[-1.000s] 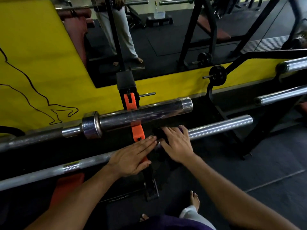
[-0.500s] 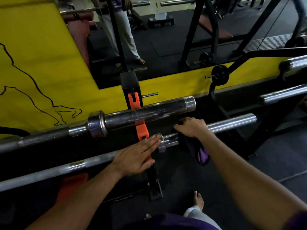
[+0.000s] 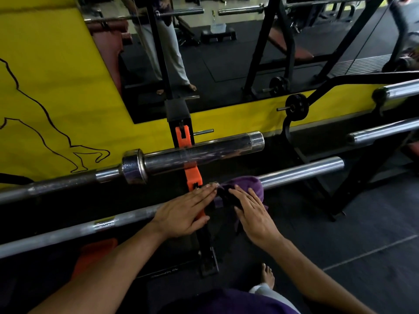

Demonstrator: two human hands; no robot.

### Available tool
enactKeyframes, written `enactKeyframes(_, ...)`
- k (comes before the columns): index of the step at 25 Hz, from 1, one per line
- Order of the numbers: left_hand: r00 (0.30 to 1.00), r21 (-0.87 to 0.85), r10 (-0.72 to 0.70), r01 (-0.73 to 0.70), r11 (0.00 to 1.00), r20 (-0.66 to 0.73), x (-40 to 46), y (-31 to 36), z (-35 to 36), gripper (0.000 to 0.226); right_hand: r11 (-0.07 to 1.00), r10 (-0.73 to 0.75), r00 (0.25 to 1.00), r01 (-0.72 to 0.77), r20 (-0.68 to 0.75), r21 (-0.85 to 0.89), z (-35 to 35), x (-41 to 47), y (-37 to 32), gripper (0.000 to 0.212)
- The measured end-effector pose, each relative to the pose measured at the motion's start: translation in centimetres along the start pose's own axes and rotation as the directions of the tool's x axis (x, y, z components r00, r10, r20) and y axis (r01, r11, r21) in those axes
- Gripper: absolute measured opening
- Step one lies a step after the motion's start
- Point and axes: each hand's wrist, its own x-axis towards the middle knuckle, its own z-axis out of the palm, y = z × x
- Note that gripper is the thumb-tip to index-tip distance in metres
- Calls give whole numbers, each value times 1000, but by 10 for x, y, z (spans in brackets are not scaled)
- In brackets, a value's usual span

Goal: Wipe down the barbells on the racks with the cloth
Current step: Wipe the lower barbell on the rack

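While purple cloth [image 3: 243, 185] drapes over lower barbell [image 3: 301, 172] just right of orange rack hook [image 3: 191, 180]: wiping under way, sleeve end and upper barbell [image 3: 195, 155] likely left. Left hand [image 3: 183, 214] flat, fingers straight, pressing shaft. Right hand [image 3: 254, 210] spread flat on cloth. Steel smooth, cylindrical, chromed; cloth soft, bunched; flooring dark, matte.

We've got one view only: head cam, wide-angle, worn by the person, looking fwd and down over both forearms. It faces the yellow wall [image 3: 56, 87] and mirror [image 3: 226, 53], w/ the near barbell [image 3: 301, 171] crossing the frame left to right, close in. Own foot [image 3: 268, 276] and floor [image 3: 362, 223] sit at the bottom edge. Straight lines bow toward the edges.
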Motion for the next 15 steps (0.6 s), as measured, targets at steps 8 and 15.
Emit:
enactKeyframes(8, 1000, -89, -4, 4, 996, 2, -1, 1, -5, 71, 864, 356, 934, -337, 19, 374, -25, -61, 6, 44)
enactKeyframes(15, 953, -396, -281, 215, 893, -116, 13, 67, -12, 70, 649, 501, 865, -376, 1, 661, -59, -72, -5, 43)
